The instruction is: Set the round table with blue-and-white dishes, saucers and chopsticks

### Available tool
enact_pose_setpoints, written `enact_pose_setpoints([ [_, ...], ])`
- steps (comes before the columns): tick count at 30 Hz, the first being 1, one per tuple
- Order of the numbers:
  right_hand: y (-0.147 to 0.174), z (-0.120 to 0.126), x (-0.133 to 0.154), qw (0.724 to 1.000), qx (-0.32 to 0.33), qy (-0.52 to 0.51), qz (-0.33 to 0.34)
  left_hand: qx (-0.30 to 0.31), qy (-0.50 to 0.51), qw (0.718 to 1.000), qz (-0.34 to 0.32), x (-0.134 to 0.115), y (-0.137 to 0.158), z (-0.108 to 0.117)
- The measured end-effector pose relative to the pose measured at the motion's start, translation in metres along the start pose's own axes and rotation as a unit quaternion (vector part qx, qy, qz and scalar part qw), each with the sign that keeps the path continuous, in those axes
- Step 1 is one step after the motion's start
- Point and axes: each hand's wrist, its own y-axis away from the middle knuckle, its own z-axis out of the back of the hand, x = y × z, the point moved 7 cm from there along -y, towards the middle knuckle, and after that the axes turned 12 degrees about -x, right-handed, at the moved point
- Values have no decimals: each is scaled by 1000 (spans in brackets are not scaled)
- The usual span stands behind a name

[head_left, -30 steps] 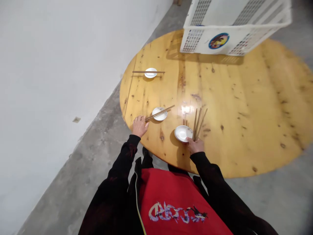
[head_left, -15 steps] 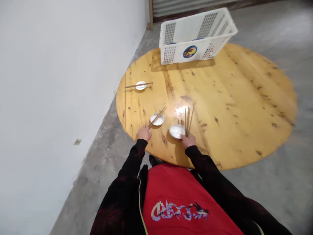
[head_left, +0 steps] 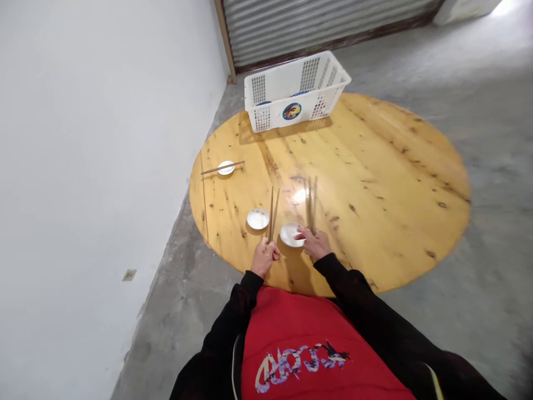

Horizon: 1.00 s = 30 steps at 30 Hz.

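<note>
While left grip [head_left: 265, 257] snug around chopsticks [head_left: 271, 216], right grip [head_left: 315, 243] around more

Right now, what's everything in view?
Rounded wooden table: one, yellow, centre
Small round dishes: three, white, table's left
Thin chopsticks: several, brown, held and across farthest dish
Rectangular plastic crate: one, white, table's far edge
Corrugated panel: one, grey, beyond table
Post: one, brown, panel's left
Wall: one, white, left
Wall fitting: one, beige, low left
Block: one, pale, top right
Concrete floor: one, grey, below
Printed top: one, red, bottom
Sleeves: two, black, bottom
Fingers: two sets, around chopsticks
</note>
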Motion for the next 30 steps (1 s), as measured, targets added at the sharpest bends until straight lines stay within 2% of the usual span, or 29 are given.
enact_pose_setpoints([
  [2,18,-27,11,996,54,-46,-48,15,21,1000,-18,-9,11,-19],
  [5,34,-45,22,992,82,-67,-63,18,-43,998,-32,-14,19,-32],
  [11,42,-38,25,984,141,-75,-81,16,-260,962,-79,-26,27,-36],
  [15,48,-35,23,976,184,-78,-81,27,-377,923,-79,-33,32,-44],
  [18,47,-30,22,978,183,-78,-70,25,-411,907,-83,-37,36,-46],
  [22,34,-12,26,987,148,-45,-31,7,-314,944,-98,-47,31,-35],
  [24,31,-7,33,987,162,-12,12,-37,-237,967,-88,-55,24,-22],
  [26,35,-8,39,976,214,4,46,-69,-122,988,-72,-64,17,-13],
  [27,41,-12,39,966,255,0,50,-64,-49,995,-61,-68,14,-14],
  [30,70,-30,31,916,400,-30,-5,4,166,986,3,-75,10,-28],
])
